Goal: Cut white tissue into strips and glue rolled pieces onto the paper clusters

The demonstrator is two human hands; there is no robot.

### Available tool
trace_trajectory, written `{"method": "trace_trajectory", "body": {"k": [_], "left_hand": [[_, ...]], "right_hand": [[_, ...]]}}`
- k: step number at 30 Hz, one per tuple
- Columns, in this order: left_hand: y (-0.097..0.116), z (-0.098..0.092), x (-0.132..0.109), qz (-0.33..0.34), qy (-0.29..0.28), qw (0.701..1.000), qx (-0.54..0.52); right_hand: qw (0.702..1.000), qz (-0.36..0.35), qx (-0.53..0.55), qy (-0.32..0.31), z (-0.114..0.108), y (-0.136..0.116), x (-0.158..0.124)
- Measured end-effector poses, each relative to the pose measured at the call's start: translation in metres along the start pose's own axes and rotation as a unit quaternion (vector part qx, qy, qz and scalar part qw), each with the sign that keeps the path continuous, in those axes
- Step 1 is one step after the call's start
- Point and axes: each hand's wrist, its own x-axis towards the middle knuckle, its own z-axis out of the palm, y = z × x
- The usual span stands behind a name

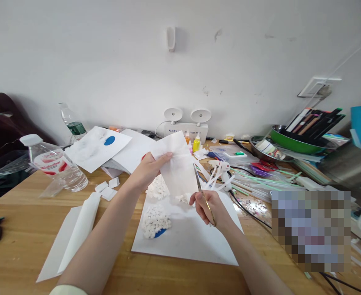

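My left hand [148,168] pinches the top of a white tissue sheet [177,168] and holds it up above the table. My right hand [207,207] grips gold-handled scissors [202,192], whose blades run up along the sheet's right edge. Below them a white paper sheet [193,237] lies on the wooden table [20,246]. On it sit two heaps of small white paper bits [155,221] over a blue spot.
A plastic water bottle [55,166] lies at the left. Folded white paper [76,233] is at the front left. Loose sheets, one with a blue dot [99,147], sit behind. Straws, pens, a green bowl [297,141] and cables crowd the right side.
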Motion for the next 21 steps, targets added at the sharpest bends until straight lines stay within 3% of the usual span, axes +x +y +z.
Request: {"method": "trace_trajectory", "body": {"k": [14, 21], "left_hand": [[0.0018, -0.0008, -0.0009, -0.005, 0.011, 1.000, 0.006], [0.0012, -0.0012, 0.0003, -0.006, 0.015, 1.000, -0.002]], "right_hand": [[0.994, 0.093, 0.054, 0.006, 0.0022, 0.0002, 0.0026], [0.995, 0.096, 0.033, -0.002, 0.0027, 0.0007, 0.0014]]}}
